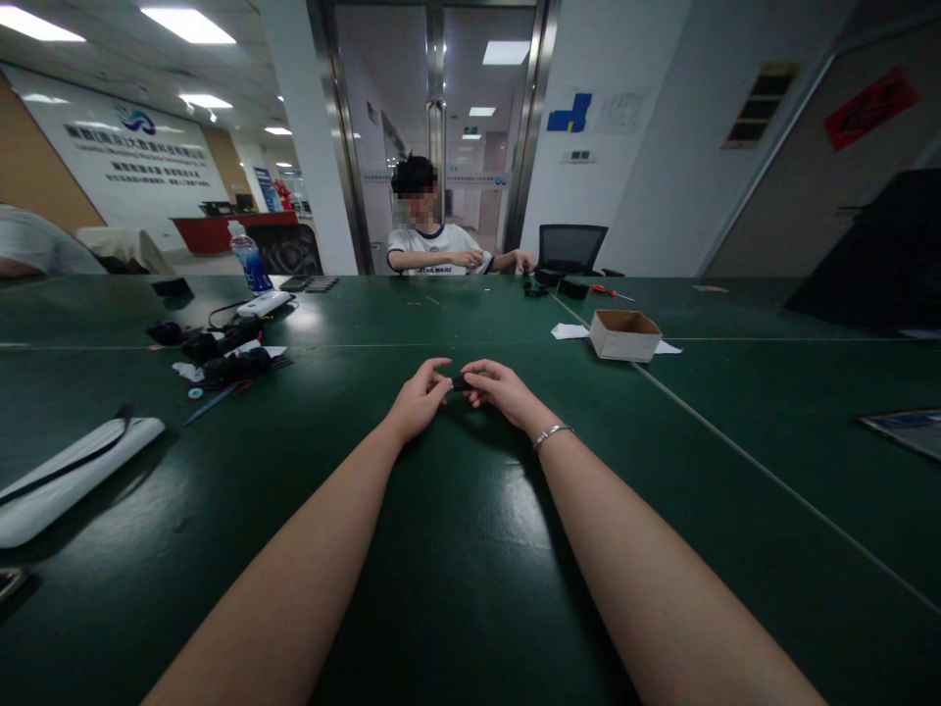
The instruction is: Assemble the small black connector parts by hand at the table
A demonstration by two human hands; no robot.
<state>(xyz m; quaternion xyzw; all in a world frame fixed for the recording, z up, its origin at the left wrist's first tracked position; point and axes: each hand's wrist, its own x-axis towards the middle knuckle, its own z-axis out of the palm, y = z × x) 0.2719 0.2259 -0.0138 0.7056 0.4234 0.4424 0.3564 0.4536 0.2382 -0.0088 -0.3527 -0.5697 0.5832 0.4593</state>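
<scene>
Left hand (420,402), right hand (506,392) | both pinching small black object (461,383), type unclear | green table (456,549) beneath

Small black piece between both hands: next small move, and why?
I'd probably pinch its lighter end firmly with the left hand before moving anything else. The right hand grips the small black piece, while the left fingertips are at or very near that end; whether they already grip it is too small to tell.
</scene>
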